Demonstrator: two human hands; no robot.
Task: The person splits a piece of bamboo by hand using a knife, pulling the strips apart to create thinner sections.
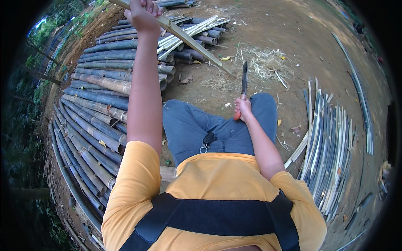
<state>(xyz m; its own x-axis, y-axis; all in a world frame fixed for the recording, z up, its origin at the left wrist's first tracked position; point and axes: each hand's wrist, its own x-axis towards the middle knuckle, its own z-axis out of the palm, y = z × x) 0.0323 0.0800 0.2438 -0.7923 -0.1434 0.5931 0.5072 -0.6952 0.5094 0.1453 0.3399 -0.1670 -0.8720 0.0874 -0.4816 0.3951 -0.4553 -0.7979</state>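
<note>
At the top left my left hand (142, 16) is raised at arm's length, its fingers wrapped round a long split bamboo strip (190, 42). The strip slants down to the right, and its lower end comes close to the ground just left of the blade; whether it touches is hard to tell. My right hand (243, 107), near my right knee, grips a long-bladed knife (244, 78) by its handle. The dark blade points away from me, and the handle's orange-red end shows below my fist. Blade and strip appear apart.
A large stack of bamboo poles (104, 99) lies along the left, with pale split strips (197, 32) on its far end. Thin shavings (268, 62) are heaped beyond my right knee. A bundle of split strips (326, 154) lies at right, and long slats (361, 96) farther right.
</note>
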